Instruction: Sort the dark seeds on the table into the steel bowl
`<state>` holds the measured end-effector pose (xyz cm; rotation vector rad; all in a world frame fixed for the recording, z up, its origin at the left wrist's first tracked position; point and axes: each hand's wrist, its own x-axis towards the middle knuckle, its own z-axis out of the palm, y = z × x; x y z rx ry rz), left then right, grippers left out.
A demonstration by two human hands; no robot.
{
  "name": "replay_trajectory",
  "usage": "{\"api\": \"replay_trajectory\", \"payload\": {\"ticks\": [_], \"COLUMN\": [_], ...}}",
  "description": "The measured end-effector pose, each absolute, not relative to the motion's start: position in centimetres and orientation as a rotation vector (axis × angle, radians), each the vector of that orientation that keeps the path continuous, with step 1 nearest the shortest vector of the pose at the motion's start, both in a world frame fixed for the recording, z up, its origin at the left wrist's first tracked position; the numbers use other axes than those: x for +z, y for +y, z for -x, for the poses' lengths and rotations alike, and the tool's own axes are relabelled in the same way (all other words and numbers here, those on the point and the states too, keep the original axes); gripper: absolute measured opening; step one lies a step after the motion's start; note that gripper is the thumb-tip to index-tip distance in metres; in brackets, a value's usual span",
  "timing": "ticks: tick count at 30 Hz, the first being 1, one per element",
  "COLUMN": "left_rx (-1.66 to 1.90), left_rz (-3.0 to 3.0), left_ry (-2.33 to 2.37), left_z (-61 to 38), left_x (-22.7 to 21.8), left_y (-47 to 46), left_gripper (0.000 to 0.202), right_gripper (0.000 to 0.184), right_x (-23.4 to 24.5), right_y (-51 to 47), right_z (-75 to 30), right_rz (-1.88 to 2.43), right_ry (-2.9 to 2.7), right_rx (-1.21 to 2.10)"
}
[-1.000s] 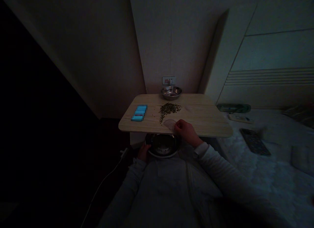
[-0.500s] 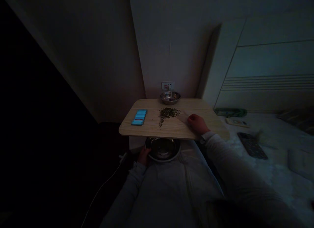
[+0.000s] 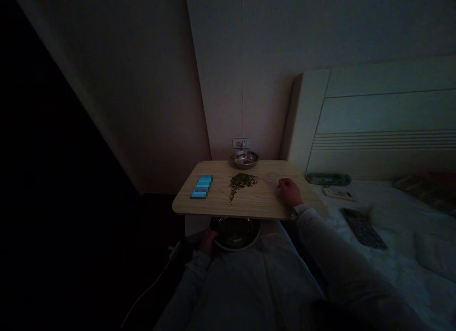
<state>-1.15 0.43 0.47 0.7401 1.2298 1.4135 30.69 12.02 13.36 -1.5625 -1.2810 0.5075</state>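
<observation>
My left hand grips the left rim of a wide metal bowl, which rests on my lap, partly under the table's front edge. On the wooden tabletop lies a loose pile of small dark green bits, with a tail of them trailing towards me. To the right of the pile, my right hand is closed, its fingers pinching a thin, clear plastic piece. The dim light leaves its exact kind unclear. A smaller metal bowl stands at the table's far edge with something indistinct inside.
A phone with a blurred-out blue screen lies on the table's left side. Behind is a wall socket. On the bed to the right are a green case, a pale device and a dark patterned object. A white cable hangs left.
My view has tilted up, so everything sits lower in the picture. The right hand has shifted slightly right, away from the pile, with the clear piece. My left hand stays on the bowl.
</observation>
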Motion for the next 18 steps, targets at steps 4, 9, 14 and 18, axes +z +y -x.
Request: {"api": "replay_trajectory", "payload": {"ticks": [4, 9, 14, 18], "left_rx": [1.413, 1.439, 1.467, 1.462], "left_rz": [-0.675, -0.649, -0.661, -0.672], "left_ry": [1.227, 1.196, 1.265, 1.228], "left_z": [0.3, 0.1, 0.4, 0.4], "left_x": [0.7, 0.3, -0.7, -0.8], "left_y": [0.4, 0.6, 1.1, 1.0], "left_gripper": [0.03, 0.027, 0.026, 0.026], "right_gripper": [0.021, 0.025, 0.024, 0.021], "right_x": [12.8, 12.3, 12.1, 12.1], "right_y": [11.0, 9.9, 9.6, 9.6], "right_z": [-28.2, -23.6, -22.1, -22.5], "right_rz": [1.346, 1.186, 1.214, 1.243], "right_ry": [-1.401, -1.535, -1.61, -1.631], "right_rx": [0.683, 0.814, 0.83, 0.791]}}
